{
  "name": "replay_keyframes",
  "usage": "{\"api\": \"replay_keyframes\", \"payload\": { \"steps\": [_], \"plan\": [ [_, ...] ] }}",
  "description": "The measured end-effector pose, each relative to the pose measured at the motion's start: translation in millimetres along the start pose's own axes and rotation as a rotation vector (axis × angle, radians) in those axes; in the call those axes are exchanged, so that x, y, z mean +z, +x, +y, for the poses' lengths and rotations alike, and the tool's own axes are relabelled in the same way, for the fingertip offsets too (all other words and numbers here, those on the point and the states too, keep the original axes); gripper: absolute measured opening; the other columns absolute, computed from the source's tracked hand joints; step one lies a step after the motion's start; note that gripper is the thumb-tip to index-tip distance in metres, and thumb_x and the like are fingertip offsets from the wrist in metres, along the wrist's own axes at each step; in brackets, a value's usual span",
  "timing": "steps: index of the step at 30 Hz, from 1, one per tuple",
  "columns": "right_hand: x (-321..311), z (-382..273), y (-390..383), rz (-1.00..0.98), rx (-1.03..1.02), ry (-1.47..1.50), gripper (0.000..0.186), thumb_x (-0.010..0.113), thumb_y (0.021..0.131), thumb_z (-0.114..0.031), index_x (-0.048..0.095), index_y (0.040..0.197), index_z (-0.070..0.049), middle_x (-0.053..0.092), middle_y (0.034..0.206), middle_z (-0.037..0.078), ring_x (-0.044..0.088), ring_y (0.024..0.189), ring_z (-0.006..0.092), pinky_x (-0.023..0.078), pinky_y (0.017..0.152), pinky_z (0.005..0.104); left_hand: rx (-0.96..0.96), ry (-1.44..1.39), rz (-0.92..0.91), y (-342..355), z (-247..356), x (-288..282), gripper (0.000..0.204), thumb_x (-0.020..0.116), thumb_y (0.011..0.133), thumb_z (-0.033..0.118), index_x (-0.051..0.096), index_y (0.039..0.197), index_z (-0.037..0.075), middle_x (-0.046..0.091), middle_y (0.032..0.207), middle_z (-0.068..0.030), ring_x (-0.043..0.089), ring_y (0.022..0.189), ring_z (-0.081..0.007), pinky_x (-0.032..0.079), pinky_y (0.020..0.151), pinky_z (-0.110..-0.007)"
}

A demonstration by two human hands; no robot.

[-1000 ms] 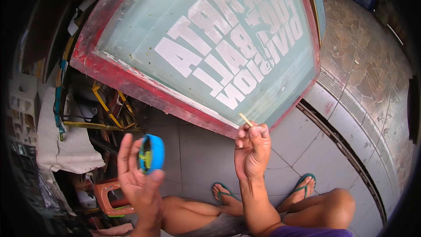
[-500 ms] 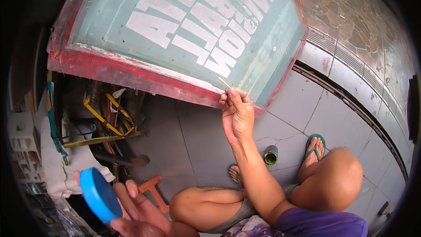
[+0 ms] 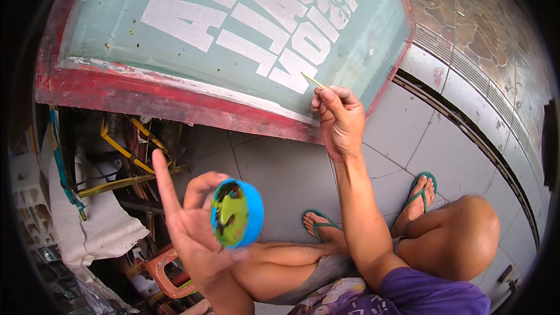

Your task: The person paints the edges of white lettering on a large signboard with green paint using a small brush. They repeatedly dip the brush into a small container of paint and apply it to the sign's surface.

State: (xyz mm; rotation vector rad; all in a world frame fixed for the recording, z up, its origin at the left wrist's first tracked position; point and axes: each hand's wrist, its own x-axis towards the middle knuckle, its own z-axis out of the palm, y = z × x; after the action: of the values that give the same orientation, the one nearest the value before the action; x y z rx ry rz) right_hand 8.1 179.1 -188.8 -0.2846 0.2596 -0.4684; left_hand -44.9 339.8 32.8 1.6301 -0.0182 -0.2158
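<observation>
Viewpoint: I look down at my own two hands, bare knees and feet; I am crouched on a grey tiled floor point(image 3: 286, 169).

Left hand: my left hand point(image 3: 195, 227) is raised palm up, fingers spread, the index finger pointing up and away. It holds a small round blue lid point(image 3: 236, 214) against the fingers and thumb, its open side facing me.

Blue lid: the inside is smeared with yellow-green paint, with dark patches near the rim.

Right hand: my right hand point(image 3: 338, 118) is stretched forward, its fingers pinched around a thin pale stick point(image 3: 313, 80).

Stick: it points up and to the left, and its tip lies against the screen frame point(image 3: 175, 102), just below the white reversed lettering.

Screen frame: a large printing screen with a pale green mesh and a worn red border stands tilted in front of me, its lower edge near the floor. Small green specks dot the mesh at the left.

Feet: green flip-flops point(image 3: 421, 189) on both feet, toes toward the frame.

Left side: yellow metal bars point(image 3: 125, 151), a white cloth point(image 3: 99, 221) and an orange plastic stool point(image 3: 166, 271) crowd the dark space below the frame.
</observation>
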Motion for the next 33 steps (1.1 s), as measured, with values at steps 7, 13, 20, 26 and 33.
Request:
{"api": "replay_keyframes", "payload": {
  "steps": [7,13,20,26,33],
  "plan": [
    [2,-8,10,-0.012,-0.049,-0.297,0.016,0.081,0.089,-0.014,0.073,0.092,-0.001,0.072,0.08,0.007,0.057,0.059,0.0088,0.042,0.052,0.0219,0.028,0.061,-0.117,35,-25,-9,0.154,0.098,0.054,0.003,-0.013,0.161,0.005,0.059,0.125,-0.0201,0.062,0.115,-0.0281,0.052,0.1,-0.039],
    [9,-2,10,0.046,-0.083,-0.307,0.015,0.082,0.089,-0.015,0.074,0.09,-0.003,0.067,0.073,0.002,0.05,0.055,0.0057,0.037,0.05,0.0212,0.019,0.058,-0.157,36,-31,-2,0.155,0.097,0.053,0.0,-0.014,0.16,0.004,0.058,0.126,-0.0218,0.062,0.115,-0.0277,0.051,0.101,-0.038],
    [8,-2,11,0.048,-0.088,-0.246,0.014,0.083,0.087,-0.015,0.075,0.089,-0.004,0.06,0.073,-0.006,0.042,0.059,0.0017,0.027,0.051,0.0206,0.029,0.08,-0.167,37,-31,-5,0.155,0.096,0.055,0.0,-0.017,0.16,0.005,0.059,0.125,-0.0221,0.063,0.115,-0.0282,0.051,0.1,-0.038],
    [8,1,12,0.025,-0.121,-0.296,0.011,0.083,0.087,-0.011,0.075,0.088,-0.004,0.065,0.078,-0.004,0.051,0.07,0.0036,0.038,0.063,0.0217,0.029,0.087,-0.183,36,-31,-2,0.154,0.095,0.055,-0.002,-0.019,0.159,0.005,0.059,0.124,-0.0216,0.062,0.116,-0.0292,0.051,0.101,-0.04],
    [9,1,11,0.022,-0.111,-0.333,0.01,0.083,0.087,-0.011,0.076,0.089,-0.004,0.071,0.082,0.001,0.059,0.078,0.0065,0.045,0.072,0.0237,0.009,0.089,-0.166,35,-29,2,0.154,0.094,0.055,-0.003,-0.019,0.159,0.005,0.059,0.124,-0.0215,0.062,0.116,-0.0295,0.051,0.102,-0.04]
  ]
}}
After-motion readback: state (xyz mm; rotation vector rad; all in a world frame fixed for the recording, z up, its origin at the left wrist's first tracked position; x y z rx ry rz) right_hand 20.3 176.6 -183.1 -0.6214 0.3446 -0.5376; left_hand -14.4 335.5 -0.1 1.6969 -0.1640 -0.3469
